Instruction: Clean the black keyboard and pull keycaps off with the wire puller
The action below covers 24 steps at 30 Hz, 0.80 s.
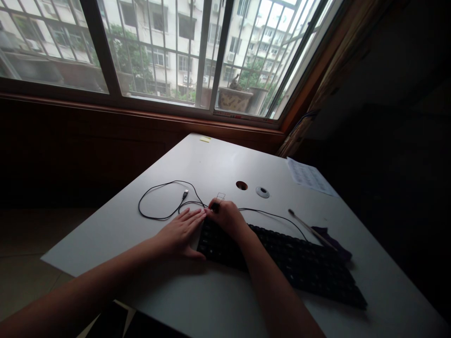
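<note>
A black keyboard (pixel 289 256) lies at a slant across the white table. My left hand (pixel 183 232) rests at its left end, fingers stretched out near the far corner and thumb spread against the near side. Over the upper left keys, my right hand (pixel 227 217) is closed around what looks like a wire keycap puller (pixel 220 197); its thin wire loops stick out beyond the fingers. My right hand and forearm hide the keys beneath them. A black cable (pixel 155 217) loops on the table beyond my left hand, its USB plug (pixel 185 193) lying inside the loop.
Behind the keyboard are a round table hole (pixel 241 186) and a grey grommet cover (pixel 262 192). A thin stick (pixel 310 227) lies across a dark purple cloth (pixel 343 251) on the right. Printed paper (pixel 310 176) and a yellow note (pixel 205 139) lie near the far edges.
</note>
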### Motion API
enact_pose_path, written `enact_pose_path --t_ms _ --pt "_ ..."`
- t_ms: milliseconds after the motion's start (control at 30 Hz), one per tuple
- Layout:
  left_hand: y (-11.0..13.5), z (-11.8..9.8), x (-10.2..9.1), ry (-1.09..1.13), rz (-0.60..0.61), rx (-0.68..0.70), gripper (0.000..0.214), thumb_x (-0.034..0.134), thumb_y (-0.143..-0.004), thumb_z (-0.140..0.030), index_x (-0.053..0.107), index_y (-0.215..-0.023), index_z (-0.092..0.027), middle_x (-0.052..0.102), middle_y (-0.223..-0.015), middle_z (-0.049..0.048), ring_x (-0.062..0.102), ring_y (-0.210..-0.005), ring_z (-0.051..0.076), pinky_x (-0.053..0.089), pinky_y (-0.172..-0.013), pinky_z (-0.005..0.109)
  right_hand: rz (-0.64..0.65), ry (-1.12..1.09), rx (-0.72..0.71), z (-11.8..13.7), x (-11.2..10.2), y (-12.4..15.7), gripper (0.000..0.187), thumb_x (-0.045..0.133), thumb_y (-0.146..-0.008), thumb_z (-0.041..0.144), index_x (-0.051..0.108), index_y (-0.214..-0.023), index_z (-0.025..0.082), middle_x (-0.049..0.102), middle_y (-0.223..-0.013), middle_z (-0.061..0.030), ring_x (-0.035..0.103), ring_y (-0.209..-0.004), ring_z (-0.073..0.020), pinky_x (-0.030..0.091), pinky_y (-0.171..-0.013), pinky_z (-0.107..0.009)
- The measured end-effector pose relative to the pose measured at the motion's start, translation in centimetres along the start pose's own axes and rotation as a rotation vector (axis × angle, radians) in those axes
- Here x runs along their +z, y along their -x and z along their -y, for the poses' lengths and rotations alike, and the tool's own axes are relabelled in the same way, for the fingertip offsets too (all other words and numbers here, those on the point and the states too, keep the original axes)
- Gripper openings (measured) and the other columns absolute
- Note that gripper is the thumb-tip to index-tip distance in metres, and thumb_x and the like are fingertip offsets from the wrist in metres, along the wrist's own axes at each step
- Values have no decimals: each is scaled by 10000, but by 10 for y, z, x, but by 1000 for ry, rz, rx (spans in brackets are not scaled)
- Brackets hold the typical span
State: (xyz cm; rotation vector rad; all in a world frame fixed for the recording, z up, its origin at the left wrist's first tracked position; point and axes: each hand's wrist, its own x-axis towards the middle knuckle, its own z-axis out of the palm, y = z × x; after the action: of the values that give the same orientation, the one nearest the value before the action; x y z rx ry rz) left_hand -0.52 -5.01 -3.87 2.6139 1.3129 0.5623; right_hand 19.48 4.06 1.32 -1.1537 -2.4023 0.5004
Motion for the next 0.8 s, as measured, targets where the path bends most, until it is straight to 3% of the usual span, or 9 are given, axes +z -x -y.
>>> enact_pose_path --t_ms 167,433,800 --pt "1 2 1 13 17 7 1276 690 -639 -824 214 -1579 -105 346 -1579 217 318 -1463 412 172 -1235 568 -64 35 29 5 3 3 184 643 -826 358 634 -689 235 627 -579 -8 529 -534 -149 348 -546 -252" --pt "0 0 -1 10 19 1 1239 679 -660 -815 227 -1576 -113 355 -1577 208 314 -1465 412 180 -1230 569 -151 -181 16 -5 11 6 214 589 -829 347 574 -657 221 512 -527 38 424 -515 -120 357 -535 -231" --pt "1 1 3 6 -12 12 1147 698 -713 -728 235 -1570 -123 362 -1575 202 311 -1470 401 172 -1236 552 -155 -267 45 -7 15 5 233 593 -819 360 558 -637 218 492 -519 46 432 -516 -118 371 -535 -233"
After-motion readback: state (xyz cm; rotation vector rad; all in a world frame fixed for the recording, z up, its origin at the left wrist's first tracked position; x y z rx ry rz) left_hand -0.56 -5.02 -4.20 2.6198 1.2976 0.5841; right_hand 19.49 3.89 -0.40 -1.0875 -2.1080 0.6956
